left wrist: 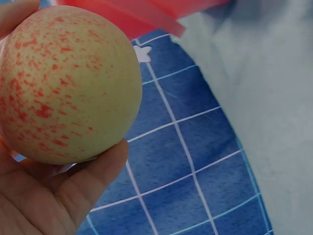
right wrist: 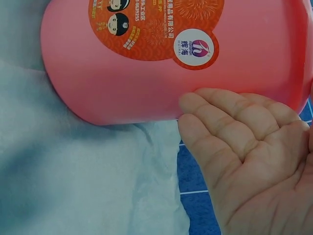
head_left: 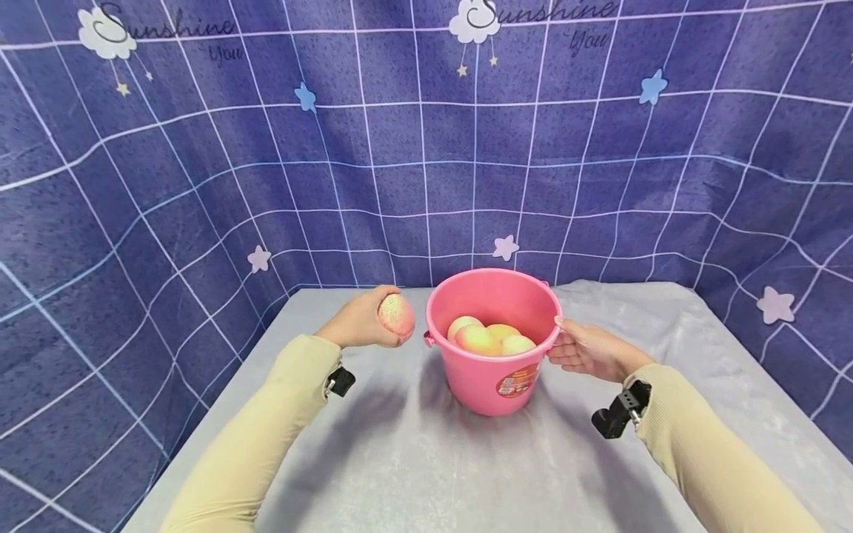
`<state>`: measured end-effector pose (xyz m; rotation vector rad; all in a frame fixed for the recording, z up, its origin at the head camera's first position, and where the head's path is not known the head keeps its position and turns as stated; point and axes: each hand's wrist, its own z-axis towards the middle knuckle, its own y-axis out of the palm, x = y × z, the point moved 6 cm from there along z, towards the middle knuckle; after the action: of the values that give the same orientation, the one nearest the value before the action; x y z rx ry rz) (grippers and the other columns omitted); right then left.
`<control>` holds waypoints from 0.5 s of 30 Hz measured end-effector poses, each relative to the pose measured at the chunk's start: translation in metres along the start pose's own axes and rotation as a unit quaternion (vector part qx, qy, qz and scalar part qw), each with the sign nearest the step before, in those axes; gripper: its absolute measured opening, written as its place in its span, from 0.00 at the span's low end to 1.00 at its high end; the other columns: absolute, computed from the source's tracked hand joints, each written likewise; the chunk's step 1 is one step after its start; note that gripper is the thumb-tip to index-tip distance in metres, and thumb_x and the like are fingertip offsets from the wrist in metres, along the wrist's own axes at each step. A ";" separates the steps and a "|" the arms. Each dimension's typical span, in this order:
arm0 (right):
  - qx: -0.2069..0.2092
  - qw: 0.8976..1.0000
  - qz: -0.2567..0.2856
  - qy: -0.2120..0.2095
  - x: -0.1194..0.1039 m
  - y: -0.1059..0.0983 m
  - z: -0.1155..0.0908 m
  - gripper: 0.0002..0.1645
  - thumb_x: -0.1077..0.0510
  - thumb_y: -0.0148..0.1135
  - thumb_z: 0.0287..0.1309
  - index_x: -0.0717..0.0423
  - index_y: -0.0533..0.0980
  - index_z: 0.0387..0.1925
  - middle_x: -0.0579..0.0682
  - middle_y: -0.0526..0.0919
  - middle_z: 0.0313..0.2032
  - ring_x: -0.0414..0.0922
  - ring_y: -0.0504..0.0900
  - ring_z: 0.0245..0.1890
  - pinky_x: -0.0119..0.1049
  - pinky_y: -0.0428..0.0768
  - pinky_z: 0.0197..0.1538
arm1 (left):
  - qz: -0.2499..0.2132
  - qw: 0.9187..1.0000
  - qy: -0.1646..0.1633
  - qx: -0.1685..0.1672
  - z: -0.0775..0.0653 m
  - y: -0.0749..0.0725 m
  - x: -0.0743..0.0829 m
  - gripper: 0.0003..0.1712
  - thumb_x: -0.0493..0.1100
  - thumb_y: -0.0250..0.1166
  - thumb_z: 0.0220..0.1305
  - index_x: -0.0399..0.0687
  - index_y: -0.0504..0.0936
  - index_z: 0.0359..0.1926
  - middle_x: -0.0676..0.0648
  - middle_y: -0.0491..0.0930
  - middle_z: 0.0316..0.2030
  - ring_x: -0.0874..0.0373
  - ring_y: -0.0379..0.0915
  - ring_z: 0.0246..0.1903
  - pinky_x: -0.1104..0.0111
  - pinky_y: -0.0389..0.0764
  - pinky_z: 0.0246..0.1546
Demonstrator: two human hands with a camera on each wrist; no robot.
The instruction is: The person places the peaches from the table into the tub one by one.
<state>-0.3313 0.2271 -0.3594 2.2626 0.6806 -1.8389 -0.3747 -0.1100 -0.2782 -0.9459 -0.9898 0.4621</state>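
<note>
My left hand grips a peach, raised to the left of a pink bucket. Close up in the left wrist view, this peach is pale yellow with red speckles, with fingers and thumb curled around it. Several more peaches, yellow and pinkish, lie inside the bucket. At the bucket's right side, my right hand holds the rim, thumb at the top edge and fingers along the outer wall. The right wrist view shows those fingers against the wall below an orange label.
A grey cloth covers the table under the bucket. Behind and at both sides hangs a blue checked curtain with stars and clouds. The bucket's handle joint sticks out on its left side.
</note>
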 end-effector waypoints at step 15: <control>0.012 1.000 0.007 -0.007 0.000 0.002 -0.002 0.45 0.42 0.25 0.73 0.84 0.52 0.63 0.77 0.63 0.61 0.66 0.64 0.63 0.56 0.61 0.65 | -0.043 0.999 0.011 0.014 0.021 -0.010 0.041 0.46 0.41 0.76 0.34 0.44 0.70 0.61 0.42 0.80 0.45 0.50 0.75 0.43 0.58 0.77 0.45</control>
<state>-0.3288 0.2258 -0.3592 2.2610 0.6433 -1.8646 -0.3734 -0.0763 -0.2451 -0.8789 -0.9974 0.3907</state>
